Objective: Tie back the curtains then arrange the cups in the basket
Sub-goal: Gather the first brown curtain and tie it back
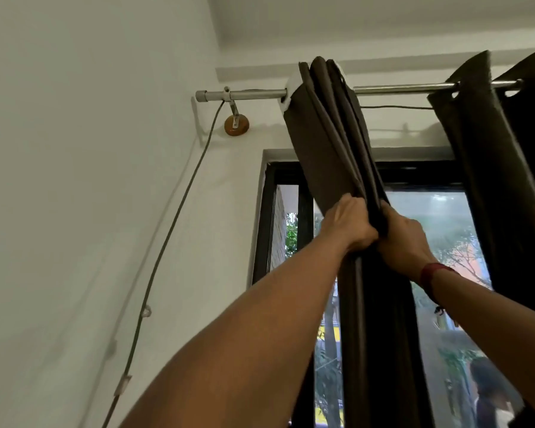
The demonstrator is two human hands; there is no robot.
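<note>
A dark brown curtain [331, 128] hangs gathered into a narrow bunch from a metal rod [399, 88]. My left hand [349, 222] grips the bunch from the left at about window-top height. My right hand [405, 239], with a red band on the wrist, grips the same bunch from the right, close against the left hand. A second brown curtain [501, 156] hangs at the right end of the rod. No cups or basket are in view.
A grey cable [167, 242] runs down the white wall from the rod's left end, held by clips. The rod bracket [236, 125] sits on the wall. A black-framed window [291, 230] shows trees outside.
</note>
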